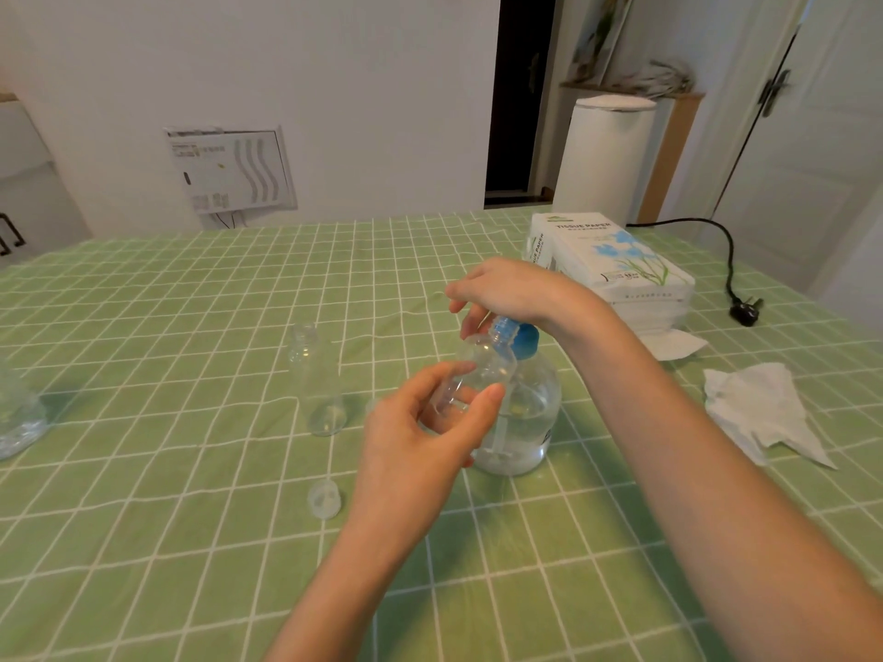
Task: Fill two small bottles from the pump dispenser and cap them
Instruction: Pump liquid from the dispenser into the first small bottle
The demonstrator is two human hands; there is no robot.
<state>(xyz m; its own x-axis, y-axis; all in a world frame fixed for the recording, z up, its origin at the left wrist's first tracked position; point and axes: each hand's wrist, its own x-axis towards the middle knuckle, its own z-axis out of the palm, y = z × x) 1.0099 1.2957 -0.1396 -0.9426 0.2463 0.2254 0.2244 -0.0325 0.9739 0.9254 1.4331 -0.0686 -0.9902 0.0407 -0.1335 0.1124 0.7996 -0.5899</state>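
Note:
My left hand [420, 437] grips a small clear bottle [482, 365], tilted with its neck up against the blue pump head. My right hand [506, 293] rests on top of the blue pump [525, 344] of the clear dispenser [525, 422], which stands on the table and holds clear liquid. A second small clear bottle [317, 379] stands upright and uncapped to the left. One clear cap [325, 499] lies on the cloth in front of it. Whether liquid is flowing cannot be seen.
A green checked tablecloth [191, 470] covers the table. A tissue paper pack [616, 265] sits at the back right, a crumpled tissue [759, 413] right of the dispenser, a black plug and cord [743, 310] beyond. A clear plastic object [14, 413] sits at the left edge.

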